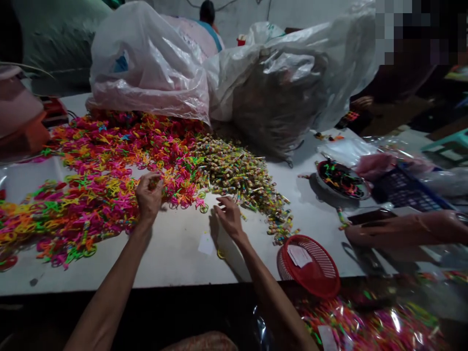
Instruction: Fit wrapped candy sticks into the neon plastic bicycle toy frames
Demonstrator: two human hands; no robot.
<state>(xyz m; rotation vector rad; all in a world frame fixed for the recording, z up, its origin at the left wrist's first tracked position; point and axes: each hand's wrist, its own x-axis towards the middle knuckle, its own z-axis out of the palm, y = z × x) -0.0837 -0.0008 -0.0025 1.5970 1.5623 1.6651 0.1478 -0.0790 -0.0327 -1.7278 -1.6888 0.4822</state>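
My left hand is at the edge of a heap of small bright plastic pieces in pink, orange, yellow and green. Its fingers are curled closed, and what they hold is too small to make out. To its right, my right hand hovers over the white tabletop with its fingers apart and nothing visible in them. Just beyond that hand lies a pile of small, short tubes with yellowish wrapping. A small white slip of paper and a yellow ring lie below the hands.
Large plastic bags stand behind the heaps. A red basket holding paper sits at the front right edge. Further right are a bowl of dark pieces, a blue crate and a co-worker's arm. A filled bag lies below.
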